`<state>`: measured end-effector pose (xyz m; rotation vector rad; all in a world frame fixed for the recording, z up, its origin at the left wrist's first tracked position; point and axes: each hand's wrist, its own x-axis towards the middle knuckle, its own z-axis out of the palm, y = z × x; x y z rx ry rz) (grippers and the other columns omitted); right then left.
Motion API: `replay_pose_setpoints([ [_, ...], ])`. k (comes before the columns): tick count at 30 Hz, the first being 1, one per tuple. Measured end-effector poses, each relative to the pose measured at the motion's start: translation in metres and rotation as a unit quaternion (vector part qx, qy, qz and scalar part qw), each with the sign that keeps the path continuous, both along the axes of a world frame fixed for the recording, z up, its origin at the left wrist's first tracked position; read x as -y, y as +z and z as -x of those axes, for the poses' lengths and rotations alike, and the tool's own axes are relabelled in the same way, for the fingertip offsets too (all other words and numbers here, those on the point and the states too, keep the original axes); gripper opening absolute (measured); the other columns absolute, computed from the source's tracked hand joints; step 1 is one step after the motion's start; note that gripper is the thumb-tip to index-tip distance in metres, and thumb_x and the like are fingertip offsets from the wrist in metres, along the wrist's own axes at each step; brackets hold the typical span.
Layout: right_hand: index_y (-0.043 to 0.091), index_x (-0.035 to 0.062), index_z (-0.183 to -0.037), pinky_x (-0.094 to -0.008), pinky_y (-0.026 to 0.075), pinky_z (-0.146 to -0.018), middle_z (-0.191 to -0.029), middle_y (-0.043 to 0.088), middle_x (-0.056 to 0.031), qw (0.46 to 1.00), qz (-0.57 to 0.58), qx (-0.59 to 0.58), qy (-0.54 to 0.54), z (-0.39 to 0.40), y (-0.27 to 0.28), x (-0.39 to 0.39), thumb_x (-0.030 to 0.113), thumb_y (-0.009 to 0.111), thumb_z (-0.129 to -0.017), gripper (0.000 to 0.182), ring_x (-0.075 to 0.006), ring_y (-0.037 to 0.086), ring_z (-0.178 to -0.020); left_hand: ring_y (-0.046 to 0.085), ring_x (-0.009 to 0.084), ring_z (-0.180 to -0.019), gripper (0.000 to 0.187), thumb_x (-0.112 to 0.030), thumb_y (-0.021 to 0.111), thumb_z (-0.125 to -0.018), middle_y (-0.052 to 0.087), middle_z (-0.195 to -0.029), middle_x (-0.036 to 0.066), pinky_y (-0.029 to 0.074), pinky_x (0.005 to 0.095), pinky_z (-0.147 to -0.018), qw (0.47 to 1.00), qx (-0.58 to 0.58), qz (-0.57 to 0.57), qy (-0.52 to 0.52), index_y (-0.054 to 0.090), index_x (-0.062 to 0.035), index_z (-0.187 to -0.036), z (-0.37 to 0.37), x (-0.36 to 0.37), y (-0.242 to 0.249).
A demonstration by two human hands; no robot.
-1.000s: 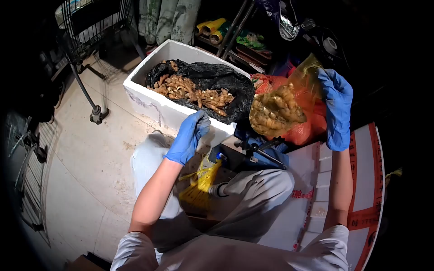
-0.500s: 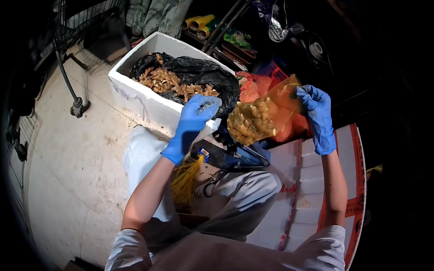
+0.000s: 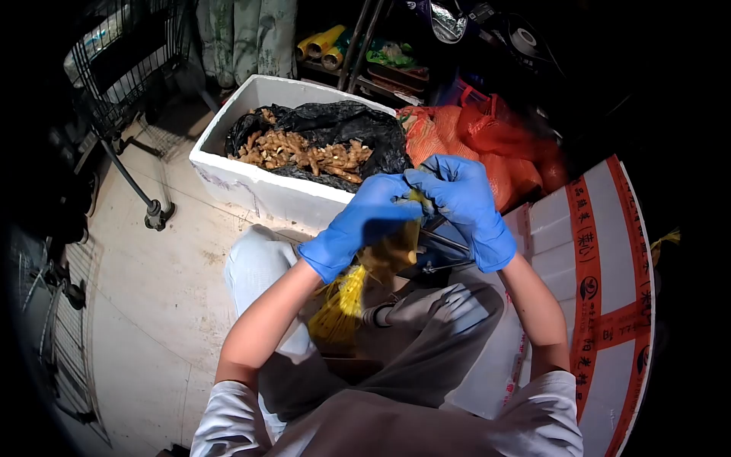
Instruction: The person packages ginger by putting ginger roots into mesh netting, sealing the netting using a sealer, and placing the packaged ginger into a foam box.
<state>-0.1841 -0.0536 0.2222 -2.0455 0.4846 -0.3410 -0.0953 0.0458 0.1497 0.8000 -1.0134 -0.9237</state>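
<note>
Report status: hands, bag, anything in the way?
Left hand and right hand both gripping bag of ginger at its neck. Foam box beyond, apart. Nothing blocking.

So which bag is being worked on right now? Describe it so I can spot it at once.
Start at the white foam box of ginger, then drop to its near right corner, where both gloved hands meet. The yellow mesh bag hangs between the left hand and right hand; unlike the red sacks behind, it is small, yellow and held up.

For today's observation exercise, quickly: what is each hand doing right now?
Left hand: closed on the top of the yellow mesh bag.
Right hand: closed on the same bag's neck, fingers pinching it.
</note>
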Motion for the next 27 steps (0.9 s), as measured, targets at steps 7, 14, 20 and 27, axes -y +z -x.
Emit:
replay_pose_setpoints([
  [7, 0.053, -0.0015, -0.086, -0.0163, 0.041, -0.057, -0.069, 0.055, -0.0033, 0.885, -0.339, 0.288, 0.136, 0.045, -0.026, 0.073, 0.030, 0.043, -0.084, 0.033, -0.0062, 0.051, -0.060, 0.048, 0.0068, -0.068, 0.010, -0.010, 0.058, -0.074, 0.053, -0.073, 0.000, 0.039, 0.0185, -0.061, 0.962, 0.245, -0.104, 0.058, 0.060, -0.0005, -0.076, 0.005, -0.007, 0.011],
  [14, 0.035, 0.0038, -0.114, -0.0226, 0.029, -0.083, -0.107, 0.039, -0.0047, 0.818, -0.540, 0.143, 0.138, 0.039, -0.209, 0.027, 0.022, 0.035, -0.086, 0.033, -0.0123, 0.038, -0.097, 0.047, 0.0091, -0.061, 0.008, -0.003, 0.057, -0.071, 0.055, -0.069, 0.004, 0.039, 0.0220, -0.058, 0.955, 0.263, -0.138, 0.021, 0.060, 0.0012, -0.077, 0.016, -0.005, 0.023],
  [20, 0.037, -0.0006, -0.115, -0.0227, 0.033, -0.085, -0.107, 0.046, -0.0053, 0.825, -0.542, 0.154, -0.037, 0.060, -0.227, -0.022, 0.022, 0.049, -0.081, 0.043, -0.0104, 0.043, -0.097, 0.051, 0.0310, -0.065, 0.020, -0.007, 0.055, -0.067, 0.055, -0.074, 0.014, 0.043, 0.0331, -0.059, 0.783, 0.573, -0.144, 0.195, 0.057, -0.0021, -0.086, 0.012, -0.016, 0.006],
  [27, 0.055, 0.0059, -0.090, -0.0270, 0.043, -0.065, -0.081, 0.055, -0.0089, 0.968, -0.075, 0.115, -0.208, 0.122, -0.236, -0.056, 0.014, 0.066, -0.066, 0.028, -0.0177, 0.054, -0.073, 0.052, 0.0313, -0.068, 0.025, -0.010, 0.055, -0.068, 0.054, -0.084, 0.015, 0.044, 0.0368, -0.057, 0.642, 0.723, -0.194, 0.165, 0.051, -0.0022, -0.091, 0.036, -0.009, -0.046],
])
